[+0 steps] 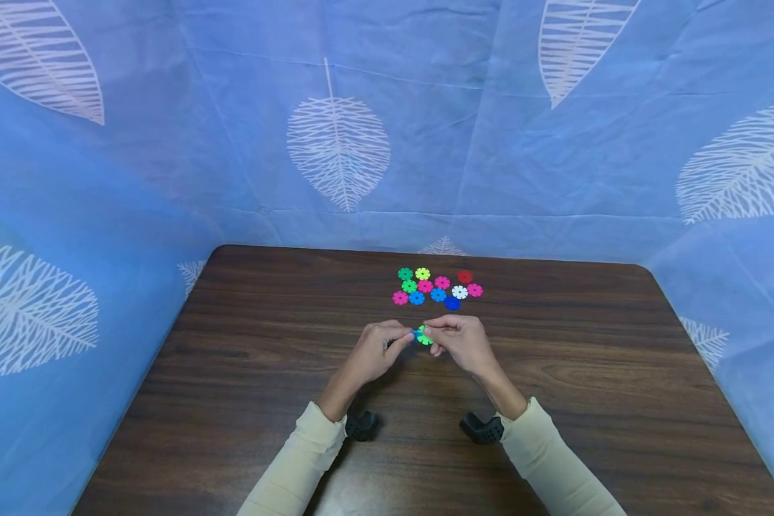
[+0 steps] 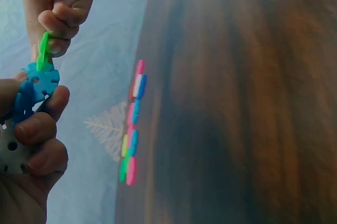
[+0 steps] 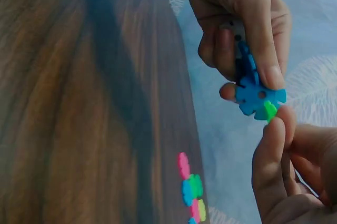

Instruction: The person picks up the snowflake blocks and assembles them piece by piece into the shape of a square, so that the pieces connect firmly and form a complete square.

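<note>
Surroundings: the counter (image 1: pixel 619 401) is dark wood grain with rounded far corners. A blue cloth (image 1: pixel 426 165) printed with white leaves stands behind it and along both sides. Loose discs (image 1: pixel 438 294) lie in a flat cluster near the far edge, beyond both hands; colors are green, yellow, pink, red, light blue, dark blue and white. A black wrist unit is fitted at the left sleeve (image 1: pixel 361 426) and another at the right (image 1: pixel 481 428).

Obstruction: fingers cover much of the workpiece in the head view; the wrist views expose more of it.

Workpiece: the disc assembly (image 3: pixel 253 99) is located between the two hands, raised above the counter. Its light-blue member is flat, with a round center hole and a notched rim. A dark-blue disc (image 3: pixel 247 63) meets it at an angle. A whitish disc (image 2: pixel 11 153) sits behind, partly covered by fingers. A bright-green disc (image 2: pixel 42 55) touches the light-blue rim; engagement depth cannot be determined.

Grip state: left grip (image 1: pixel 374 351) is clasping the disc assembly; right grip (image 1: pixel 466 347) is pinching the bright-green disc.
</note>
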Available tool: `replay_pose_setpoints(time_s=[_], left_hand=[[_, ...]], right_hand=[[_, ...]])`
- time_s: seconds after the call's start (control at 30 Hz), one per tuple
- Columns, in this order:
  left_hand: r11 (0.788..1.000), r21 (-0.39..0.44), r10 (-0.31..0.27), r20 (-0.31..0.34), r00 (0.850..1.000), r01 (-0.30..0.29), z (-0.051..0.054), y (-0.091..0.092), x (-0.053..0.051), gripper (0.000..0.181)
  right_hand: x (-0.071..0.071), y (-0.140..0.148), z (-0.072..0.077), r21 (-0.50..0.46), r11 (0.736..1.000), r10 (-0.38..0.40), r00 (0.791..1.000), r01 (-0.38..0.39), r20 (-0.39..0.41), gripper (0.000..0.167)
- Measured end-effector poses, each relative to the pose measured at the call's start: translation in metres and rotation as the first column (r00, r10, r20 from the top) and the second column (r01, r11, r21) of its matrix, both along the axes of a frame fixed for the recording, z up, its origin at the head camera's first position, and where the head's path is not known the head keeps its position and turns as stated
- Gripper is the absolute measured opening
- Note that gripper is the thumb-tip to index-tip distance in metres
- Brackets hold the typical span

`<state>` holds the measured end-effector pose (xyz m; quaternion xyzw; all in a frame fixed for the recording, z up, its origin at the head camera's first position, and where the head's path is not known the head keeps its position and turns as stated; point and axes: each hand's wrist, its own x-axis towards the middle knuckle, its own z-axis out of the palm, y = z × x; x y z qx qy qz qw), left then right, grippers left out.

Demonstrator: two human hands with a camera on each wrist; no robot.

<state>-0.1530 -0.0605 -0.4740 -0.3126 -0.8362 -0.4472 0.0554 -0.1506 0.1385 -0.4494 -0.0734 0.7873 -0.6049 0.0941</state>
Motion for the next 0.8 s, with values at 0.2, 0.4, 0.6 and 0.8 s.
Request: replay_pose_setpoints(time_s=[0.2,0.4,0.6,0.8], left_hand=[[0.998,-0.060,-0.008,0.044,0.999,0.010,-0.004,-0.004,0.003,0.024],[0.991,-0.121,0.071,0.106,0.992,-0.058,-0.005,-0.010,0.004,0.023],[0.986,-0.117,0.125,0.075,0.989,-0.116,-0.006,-0.015,0.003,0.013],[0.982,-0.118,0.157,0.070,0.985,-0.148,-0.003,-0.018,0.000,0.011]], right_hand=[[0.003,0.001,-0.009,0.025,0.997,0.065,0.997,-0.066,0.042,0.035],[0.001,0.011,-0.011,0.021,0.994,0.106,0.993,-0.107,0.047,0.049],[-0.014,0.031,-0.013,0.057,0.998,0.038,0.999,-0.039,0.028,0.040],[-0.034,0.044,-0.019,0.280,0.953,-0.121,0.993,0.116,0.002,0.030]])
